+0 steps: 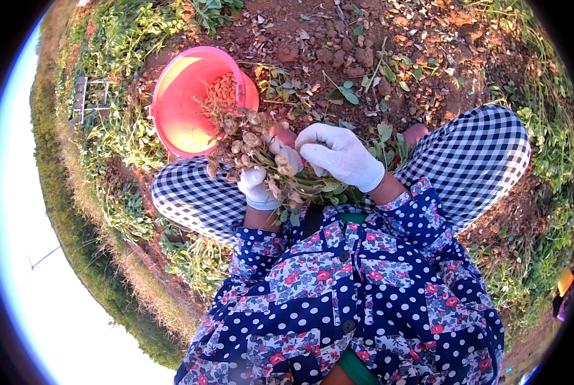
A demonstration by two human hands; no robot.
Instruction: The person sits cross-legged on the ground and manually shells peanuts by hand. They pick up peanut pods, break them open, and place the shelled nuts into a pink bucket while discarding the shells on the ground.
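My left hand [263, 185], in a white knit glove, grips a bunch of uprooted peanut plants [248, 144] with many pods and thin roots. Pods and stems cover part of its fingers. My right hand [340, 154], gloved the same way, is just right of the bunch, over the leafy stems, its fingers curled; whether something is between them is hidden. The root end of the bunch overlaps the near rim of a pink plastic bucket [176, 96]. Loose peanuts [222, 94] lie in the bucket.
My legs in checked trousers [469, 154] are folded to both sides. Reddish soil [315, 29] with clods, dry leaves and sprigs lies ahead. Green plants [123, 48] border it left and right. A metal frame [80, 101] stands among the left plants.
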